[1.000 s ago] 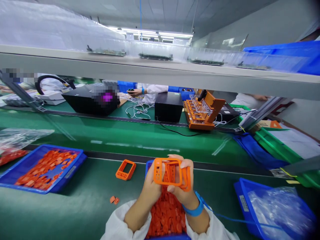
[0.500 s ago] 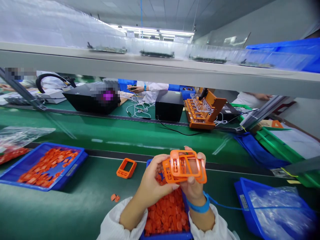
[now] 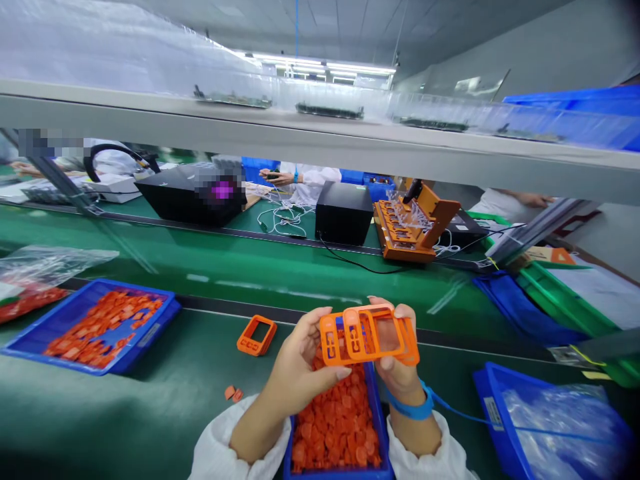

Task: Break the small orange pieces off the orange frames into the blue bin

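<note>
On my head view, I see the left hand point(image 3: 303, 360) curled around the left end of several overlapping orange frames point(image 3: 352, 317), thumb along the lower edge. My right hand point(image 3: 401, 373) grips their right end, fingers behind. The frames sit between both palms, above a blue tray point(image 3: 381, 427) of orange pieces point(image 3: 335, 427).

Looks like an electronics factory to me: boards point(image 3: 330, 111) on the shelf point(image 3: 320, 143), bins point(image 3: 50, 328) of orange parts point(image 3: 337, 427), workers point(image 3: 317, 177) in white on the far side.
</note>
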Available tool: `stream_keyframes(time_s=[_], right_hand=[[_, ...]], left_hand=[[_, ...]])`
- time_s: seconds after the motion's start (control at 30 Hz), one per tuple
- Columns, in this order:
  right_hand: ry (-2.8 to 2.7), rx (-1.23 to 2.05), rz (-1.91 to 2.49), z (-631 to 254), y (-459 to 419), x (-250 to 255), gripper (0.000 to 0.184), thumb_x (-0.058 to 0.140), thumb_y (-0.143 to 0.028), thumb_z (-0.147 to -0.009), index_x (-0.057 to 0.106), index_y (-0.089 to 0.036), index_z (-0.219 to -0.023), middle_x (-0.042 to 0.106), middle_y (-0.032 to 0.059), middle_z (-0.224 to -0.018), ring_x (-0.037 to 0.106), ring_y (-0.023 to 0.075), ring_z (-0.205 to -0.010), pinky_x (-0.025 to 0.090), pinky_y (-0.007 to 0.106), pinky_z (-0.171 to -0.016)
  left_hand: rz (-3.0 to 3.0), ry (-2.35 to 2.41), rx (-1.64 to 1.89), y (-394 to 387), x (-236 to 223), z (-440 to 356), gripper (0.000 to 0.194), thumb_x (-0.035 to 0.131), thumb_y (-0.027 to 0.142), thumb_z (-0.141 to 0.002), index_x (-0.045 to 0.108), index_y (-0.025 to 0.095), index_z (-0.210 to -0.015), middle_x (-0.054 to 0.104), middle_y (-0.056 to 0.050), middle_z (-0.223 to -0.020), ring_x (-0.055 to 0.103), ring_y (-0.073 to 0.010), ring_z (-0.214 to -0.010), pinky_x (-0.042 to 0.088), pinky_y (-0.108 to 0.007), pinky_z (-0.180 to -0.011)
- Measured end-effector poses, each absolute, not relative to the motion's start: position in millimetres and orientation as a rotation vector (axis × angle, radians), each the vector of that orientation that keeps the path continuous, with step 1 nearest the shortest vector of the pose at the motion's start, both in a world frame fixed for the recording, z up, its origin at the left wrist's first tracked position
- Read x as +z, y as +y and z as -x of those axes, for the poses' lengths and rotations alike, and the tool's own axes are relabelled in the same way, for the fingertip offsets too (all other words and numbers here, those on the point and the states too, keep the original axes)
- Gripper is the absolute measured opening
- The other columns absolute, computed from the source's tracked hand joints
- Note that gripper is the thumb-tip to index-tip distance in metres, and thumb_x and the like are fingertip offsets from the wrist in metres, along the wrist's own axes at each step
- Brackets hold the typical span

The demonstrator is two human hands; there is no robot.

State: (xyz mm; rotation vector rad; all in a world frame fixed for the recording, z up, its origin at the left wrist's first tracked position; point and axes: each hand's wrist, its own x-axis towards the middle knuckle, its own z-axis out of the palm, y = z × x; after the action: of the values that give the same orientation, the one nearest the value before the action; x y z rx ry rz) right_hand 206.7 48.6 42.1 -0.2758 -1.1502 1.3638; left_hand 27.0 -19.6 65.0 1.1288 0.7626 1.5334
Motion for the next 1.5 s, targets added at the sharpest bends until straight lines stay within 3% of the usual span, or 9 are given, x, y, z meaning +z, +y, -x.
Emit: stream_keyframes(time_s=[0.23,0.4,0.6,0.8,0.97,1.2,1.3,1.43,1.5], right_hand=[[-1.182,1.335,0.258,-203.0,48.0,38.1,0.068,0.099,-0.046,-0.075,0.054,-0.036,-0.125,0.063,0.0073,-0.149,0.072,0.0280,-0.126,0.061,0.048,-0.108],[-1.168,1.363,0.254,-199.8,47.0,36.6,0.069,0.099,-0.045,-0.076,0.054,-0.035,-0.127,0.062,0.0090,-0.150,0.072,0.0279,-0.127,0.063,0.045,-0.104],[-1.229,1.347,0.224,-195.1,44.1,39.8,0.062,0.096,-0.045,-0.082,0.056,-0.036,-0.128,0.061,0.0072,-0.153,0.071,0.0238,-0.130,0.060,0.040,-0.108],[-1.194,1.347,0.216,-192.6,43.9,34.5,0.064,0.095,-0.046,-0.082,0.054,-0.036,-0.130,0.064,0.0076,-0.148,0.066,0.0257,-0.137,0.059,0.044,-0.112],[-1.158,1.355,0.214,-191.2,44.4,32.0,0.064,0.095,-0.044,-0.082,0.054,-0.037,-0.131,0.061,0.0069,-0.152,0.068,0.0240,-0.132,0.061,0.042,-0.108],[-1.139,1.315,0.221,-186.0,42.6,40.1,0.062,0.096,-0.047,-0.080,0.055,-0.034,-0.125,0.070,0.0077,-0.134,0.070,0.0245,-0.125,0.060,0.043,-0.105],[-1.123,1.295,0.227,-187.9,40.8,44.8,0.062,0.097,-0.046,-0.079,0.054,-0.033,-0.122,0.069,0.0074,-0.135,0.072,0.0231,-0.118,0.061,0.043,-0.105],[-1.094,1.273,0.244,-194.4,38.1,50.0,0.064,0.098,-0.044,-0.078,0.051,-0.032,-0.119,0.067,0.0095,-0.138,0.075,0.0246,-0.113,0.064,0.044,-0.098],[-1.091,1.252,0.256,-197.8,37.3,51.0,0.065,0.098,-0.044,-0.078,0.049,-0.032,-0.118,0.066,0.0103,-0.139,0.075,0.0264,-0.115,0.065,0.045,-0.097]], left_hand=[[-1.109,0.700,1.523,-20.0,65.4,-27.3,0.079,0.093,0.015,-0.081,0.056,0.028,-0.149,0.072,-0.010,-0.139,0.072,-0.0230,-0.127,0.060,-0.029,-0.105],[-1.070,0.721,1.521,-19.0,63.6,-26.7,0.082,0.095,0.019,-0.080,0.054,0.023,-0.151,0.071,-0.014,-0.141,0.072,-0.0272,-0.129,0.060,-0.033,-0.106],[-1.053,0.721,1.520,-18.7,61.2,-27.7,0.084,0.096,0.022,-0.079,0.052,0.024,-0.151,0.071,-0.015,-0.141,0.071,-0.0268,-0.130,0.060,-0.033,-0.107],[-1.053,0.686,1.547,-20.5,61.0,-29.3,0.081,0.096,0.020,-0.080,0.054,0.028,-0.150,0.070,-0.012,-0.145,0.070,-0.0234,-0.132,0.059,-0.029,-0.107],[-1.052,0.690,1.548,-19.6,59.8,-29.9,0.080,0.095,0.022,-0.081,0.055,0.028,-0.150,0.069,-0.012,-0.144,0.070,-0.0242,-0.132,0.059,-0.030,-0.107],[-1.066,0.664,1.522,-21.0,56.8,-31.2,0.079,0.094,0.028,-0.085,0.052,0.034,-0.151,0.066,-0.009,-0.146,0.068,-0.0235,-0.133,0.057,-0.032,-0.108],[-1.091,0.712,1.492,-19.9,50.2,-30.0,0.097,0.098,0.039,-0.079,0.043,0.035,-0.158,0.060,-0.012,-0.151,0.063,-0.0292,-0.139,0.053,-0.039,-0.114],[-1.226,0.871,1.409,-6.5,38.4,-24.1,0.150,0.108,0.056,-0.048,0.024,0.032,-0.170,0.054,-0.017,-0.155,0.057,-0.0382,-0.142,0.045,-0.049,-0.122],[-1.425,1.001,1.230,3.5,30.6,-21.1,0.137,0.107,0.053,-0.055,0.034,0.028,-0.168,0.056,-0.018,-0.154,0.058,-0.0392,-0.140,0.045,-0.051,-0.121]])
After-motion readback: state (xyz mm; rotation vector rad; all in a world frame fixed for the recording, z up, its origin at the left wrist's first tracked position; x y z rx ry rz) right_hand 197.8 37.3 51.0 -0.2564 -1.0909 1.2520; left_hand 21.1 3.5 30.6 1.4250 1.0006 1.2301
